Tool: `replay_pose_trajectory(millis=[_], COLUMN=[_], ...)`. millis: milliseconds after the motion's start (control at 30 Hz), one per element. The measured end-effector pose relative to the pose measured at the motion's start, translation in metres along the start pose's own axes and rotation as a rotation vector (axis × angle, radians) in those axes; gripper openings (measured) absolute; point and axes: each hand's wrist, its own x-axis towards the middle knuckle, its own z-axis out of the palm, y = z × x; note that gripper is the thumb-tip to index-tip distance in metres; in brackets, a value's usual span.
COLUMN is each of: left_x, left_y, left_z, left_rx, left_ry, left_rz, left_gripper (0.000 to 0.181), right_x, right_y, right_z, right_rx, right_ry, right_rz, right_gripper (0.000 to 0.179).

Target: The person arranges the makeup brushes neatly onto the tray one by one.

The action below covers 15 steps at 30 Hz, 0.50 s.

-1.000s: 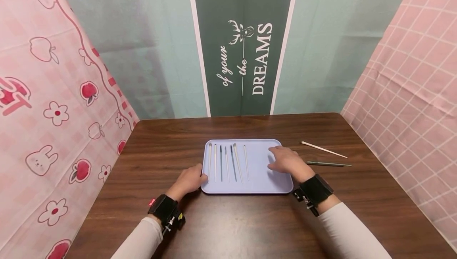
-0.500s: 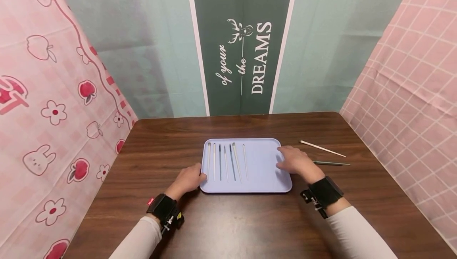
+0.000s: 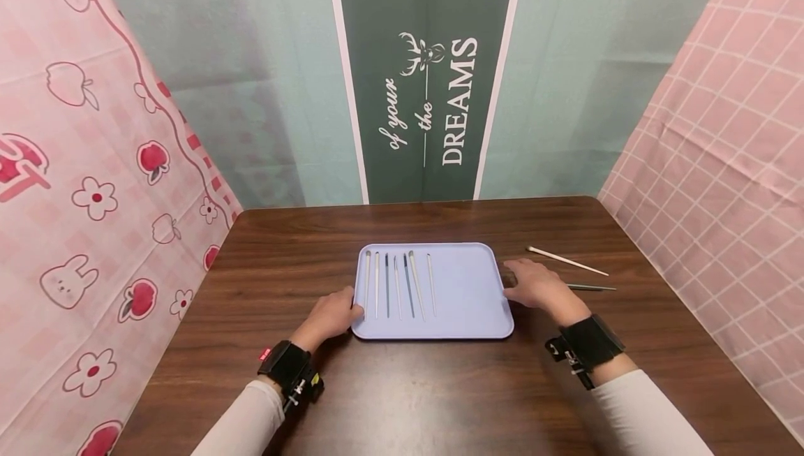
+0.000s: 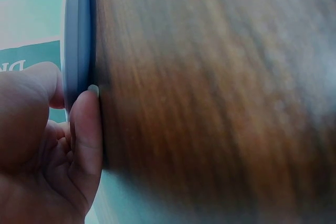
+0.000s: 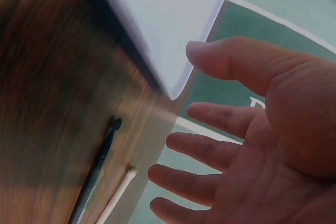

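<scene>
A pale lilac tray (image 3: 471,288) lies on the table, with several thin brushes (image 3: 398,288) side by side on its left half, some pale and some dark blue. My left hand (image 3: 329,313) grips the tray's left edge near the front corner. The left wrist view shows the thumb (image 4: 50,80) over the rim and the fingers (image 4: 88,129) low against the outer side. Just off the tray's right edge, my right hand (image 3: 535,283) is spread and holds nothing. In the right wrist view its fingers (image 5: 199,150) are apart, near a tray corner.
Right of the tray lie a cream brush (image 3: 568,260) and a dark green brush (image 3: 593,288), the latter partly hidden by my right hand. Brown wooden table (image 3: 402,393) surrounds the tray. Fabric hangings stand at the back (image 3: 283,93) and both sides.
My right hand has moved right, from over the tray's right part to just outside its edge. My left hand stays on the tray's left edge, and the brushes lie as before.
</scene>
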Motion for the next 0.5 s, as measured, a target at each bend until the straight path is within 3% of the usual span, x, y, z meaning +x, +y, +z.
replay_pose_trajectory(millis=[500], left_x=[-0.002], left_y=[0.0], left_z=[-0.002], left_rx=[0.004], left_ry=[0.003], left_rz=[0.006], left_gripper=[0.021], right_x=[-0.009], right_y=[0.027], right_z=[0.0], right_rx=[-0.018], right_ry=[0.011], right_rz=[-0.015], right_gripper=[0.066])
